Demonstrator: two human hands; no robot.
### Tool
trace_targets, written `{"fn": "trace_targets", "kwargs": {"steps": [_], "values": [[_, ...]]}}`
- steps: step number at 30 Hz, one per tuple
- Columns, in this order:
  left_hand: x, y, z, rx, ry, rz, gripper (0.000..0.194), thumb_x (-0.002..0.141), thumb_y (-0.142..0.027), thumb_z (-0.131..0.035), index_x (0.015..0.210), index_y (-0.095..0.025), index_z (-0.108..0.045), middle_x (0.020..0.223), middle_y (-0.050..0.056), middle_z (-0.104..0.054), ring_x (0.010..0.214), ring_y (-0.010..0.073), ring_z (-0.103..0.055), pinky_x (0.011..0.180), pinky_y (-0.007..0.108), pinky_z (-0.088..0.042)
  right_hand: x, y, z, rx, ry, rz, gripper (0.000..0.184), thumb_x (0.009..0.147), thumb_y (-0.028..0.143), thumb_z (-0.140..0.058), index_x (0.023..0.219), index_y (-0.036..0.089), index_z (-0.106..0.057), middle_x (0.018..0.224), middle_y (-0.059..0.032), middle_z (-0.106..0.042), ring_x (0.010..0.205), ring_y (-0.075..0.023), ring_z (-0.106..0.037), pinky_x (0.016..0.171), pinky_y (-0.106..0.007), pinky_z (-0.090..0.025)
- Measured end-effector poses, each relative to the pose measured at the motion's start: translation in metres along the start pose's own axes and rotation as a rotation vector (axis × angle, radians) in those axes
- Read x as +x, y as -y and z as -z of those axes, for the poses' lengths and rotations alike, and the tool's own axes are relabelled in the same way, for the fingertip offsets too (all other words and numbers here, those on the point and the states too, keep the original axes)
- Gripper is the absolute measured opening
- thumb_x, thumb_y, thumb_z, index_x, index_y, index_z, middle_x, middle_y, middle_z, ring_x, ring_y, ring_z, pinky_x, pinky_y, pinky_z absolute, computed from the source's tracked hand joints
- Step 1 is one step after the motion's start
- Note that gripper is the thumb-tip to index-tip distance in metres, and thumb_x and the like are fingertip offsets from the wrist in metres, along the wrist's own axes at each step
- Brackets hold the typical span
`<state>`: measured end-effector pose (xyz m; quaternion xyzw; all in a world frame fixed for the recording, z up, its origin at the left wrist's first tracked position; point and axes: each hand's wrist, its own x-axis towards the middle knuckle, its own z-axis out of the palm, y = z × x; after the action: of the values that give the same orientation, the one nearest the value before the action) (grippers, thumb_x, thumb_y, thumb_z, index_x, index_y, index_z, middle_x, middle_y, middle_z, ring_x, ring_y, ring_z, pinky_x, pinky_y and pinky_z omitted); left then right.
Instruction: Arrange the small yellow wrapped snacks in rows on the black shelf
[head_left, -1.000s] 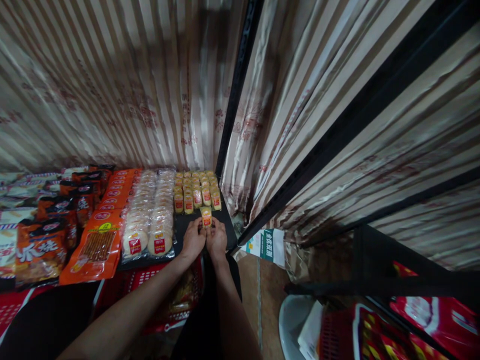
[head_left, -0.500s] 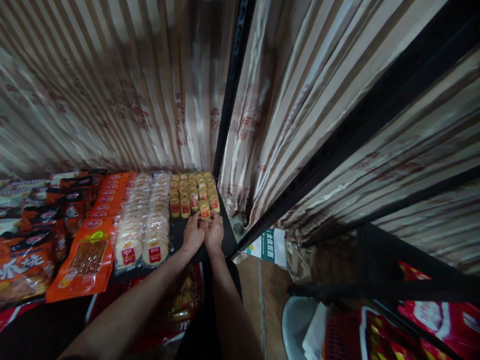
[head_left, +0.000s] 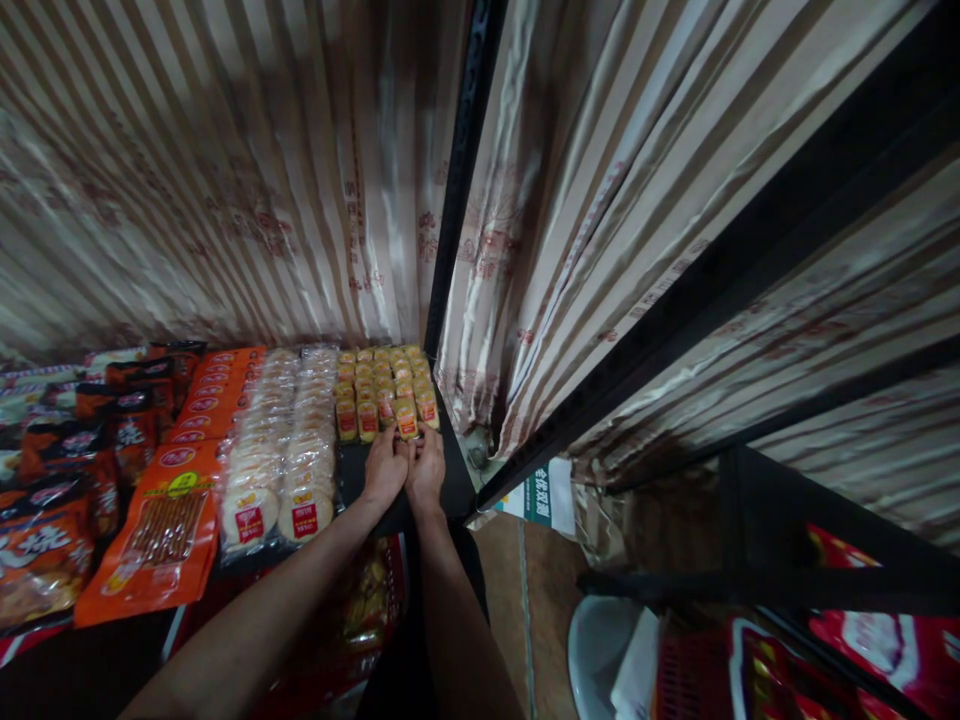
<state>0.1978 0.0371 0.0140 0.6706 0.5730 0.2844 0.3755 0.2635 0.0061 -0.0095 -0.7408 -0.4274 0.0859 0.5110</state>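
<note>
Both my hands meet at the front of several rows of small yellow snack packs with red labels [head_left: 367, 421] on a dark shelf [head_left: 358, 475]. Between my fingertips stands one such small snack pack [head_left: 406, 421], its label facing me. My left hand [head_left: 387, 467] closes on its lower left side. My right hand [head_left: 426, 463] closes on its lower right side. The pack's lower edge is partly hidden by my fingers. Left of the yellow packs lie two rows of round pale crackers in clear wrappers [head_left: 306, 510].
Orange snack bags [head_left: 161, 530] and black-and-orange bags [head_left: 45, 550] cover the shelf's left part. A black metal post [head_left: 456, 190] rises at the shelf's back corner before striped curtains [head_left: 300, 200]. Low at right are a pale basin [head_left: 592, 650] and red packages [head_left: 877, 650].
The view has shifted slightly, so the goods at left sit a little further left and lower. My hands stay on the same small pack, with hardly any movement.
</note>
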Motion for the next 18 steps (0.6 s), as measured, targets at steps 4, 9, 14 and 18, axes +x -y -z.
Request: {"fn": "trace_targets", "kwargs": {"steps": [4, 9, 14, 18], "values": [[0.0021, -0.0013, 0.0004, 0.007, -0.002, -0.010, 0.045, 0.081, -0.018, -0.043, 0.126, -0.014, -0.049, 0.115, 0.011, -0.059, 0.107, 0.0181, -0.055, 0.097, 0.031, -0.041, -0.0003, -0.0019, -0.0010, 0.003, -0.013, 0.020, 0.035, 0.083, 0.016, -0.040, 0.115, 0.016, -0.054, 0.108, -0.0101, -0.054, 0.086, -0.0162, -0.058, 0.078, -0.030, -0.050], [0.0045, -0.0019, -0.0006, 0.013, -0.003, -0.004, 0.046, 0.081, -0.018, -0.043, 0.127, -0.014, -0.047, 0.116, 0.011, -0.059, 0.110, 0.0182, -0.054, 0.098, 0.031, -0.040, 0.0005, -0.0061, -0.0041, -0.011, -0.022, 0.008, 0.038, 0.083, 0.016, -0.040, 0.117, 0.016, -0.056, 0.105, -0.0105, -0.052, 0.086, -0.0164, -0.058, 0.075, -0.029, -0.051], [0.0047, -0.0024, -0.0014, 0.012, 0.007, -0.011, 0.048, 0.081, -0.017, -0.042, 0.129, -0.011, -0.046, 0.116, 0.012, -0.059, 0.110, 0.0183, -0.054, 0.100, 0.031, -0.039, 0.0007, -0.0081, -0.0062, -0.007, -0.011, 0.028, 0.040, 0.084, 0.015, -0.041, 0.120, 0.013, -0.056, 0.105, -0.0121, -0.052, 0.093, -0.0183, -0.056, 0.083, -0.031, -0.049], [0.0021, -0.0071, 0.0014, 0.012, 0.028, -0.008, 0.051, 0.080, -0.016, -0.043, 0.130, -0.011, -0.044, 0.121, 0.013, -0.057, 0.113, 0.0193, -0.053, 0.099, 0.033, -0.039, 0.0007, -0.0084, -0.0058, 0.001, -0.026, 0.057, 0.038, 0.083, 0.013, -0.040, 0.115, 0.012, -0.059, 0.106, -0.0128, -0.055, 0.100, -0.0191, -0.054, 0.090, -0.032, -0.046]]}}
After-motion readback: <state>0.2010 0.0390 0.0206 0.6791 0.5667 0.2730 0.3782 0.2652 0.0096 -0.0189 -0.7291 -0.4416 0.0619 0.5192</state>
